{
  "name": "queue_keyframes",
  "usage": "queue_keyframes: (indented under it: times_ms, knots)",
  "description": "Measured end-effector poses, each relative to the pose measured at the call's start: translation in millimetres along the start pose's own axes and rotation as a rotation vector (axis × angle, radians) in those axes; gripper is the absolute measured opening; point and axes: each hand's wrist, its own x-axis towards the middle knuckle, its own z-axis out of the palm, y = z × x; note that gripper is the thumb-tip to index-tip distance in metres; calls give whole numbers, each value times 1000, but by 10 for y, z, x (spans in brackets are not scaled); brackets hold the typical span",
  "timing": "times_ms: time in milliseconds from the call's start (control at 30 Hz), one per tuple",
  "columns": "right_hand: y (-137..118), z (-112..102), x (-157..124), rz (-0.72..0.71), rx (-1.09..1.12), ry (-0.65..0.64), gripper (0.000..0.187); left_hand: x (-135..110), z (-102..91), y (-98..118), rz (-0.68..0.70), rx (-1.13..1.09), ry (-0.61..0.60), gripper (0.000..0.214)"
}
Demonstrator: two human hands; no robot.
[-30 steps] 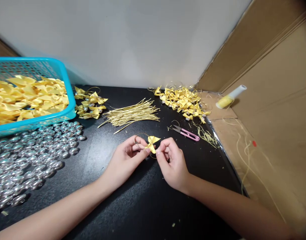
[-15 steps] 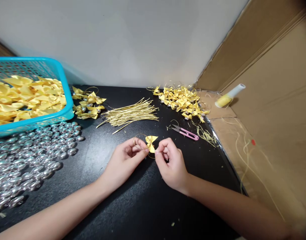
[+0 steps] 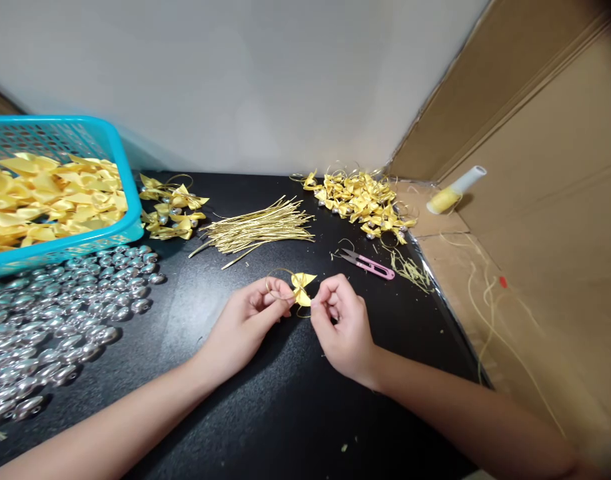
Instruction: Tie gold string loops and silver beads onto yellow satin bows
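A small yellow ribbon bow [image 3: 302,288] with a thin gold cord loop [image 3: 278,273] sits between my two hands above the black table [image 3: 265,407]. My left hand [image 3: 250,320] pinches the bow and cord from the left, fingers closed. My right hand [image 3: 341,327] is closed too, pinching the cord at the bow's right side. A bundle of cut gold cords [image 3: 255,228] lies just beyond my hands. Pink thread snips [image 3: 369,265] rest to the right of the bow.
A blue basket [image 3: 120,167] of yellow bows stands at the far left, with silver beads [image 3: 60,320] spread before it. Finished bows lie in heaps [image 3: 362,197] at the back right and beside the basket [image 3: 172,207]. A glue bottle [image 3: 452,192] lies on the cardboard [image 3: 550,220] at right.
Both hands stay closed on the bow; they have shifted very slightly, and the bow has tilted a little. The view has drifted a bit to the right.
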Motion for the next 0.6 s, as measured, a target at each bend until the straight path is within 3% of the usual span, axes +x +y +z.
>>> queue_keyframes:
  times_ms: [333,600]
  knots:
    - [-31,4,10,25,-4,-3,17,-12,8,-4,30,-25,-59,19]
    - [65,22,-31,86,201,-33,8,-5,4,9,41,-18,-31,21]
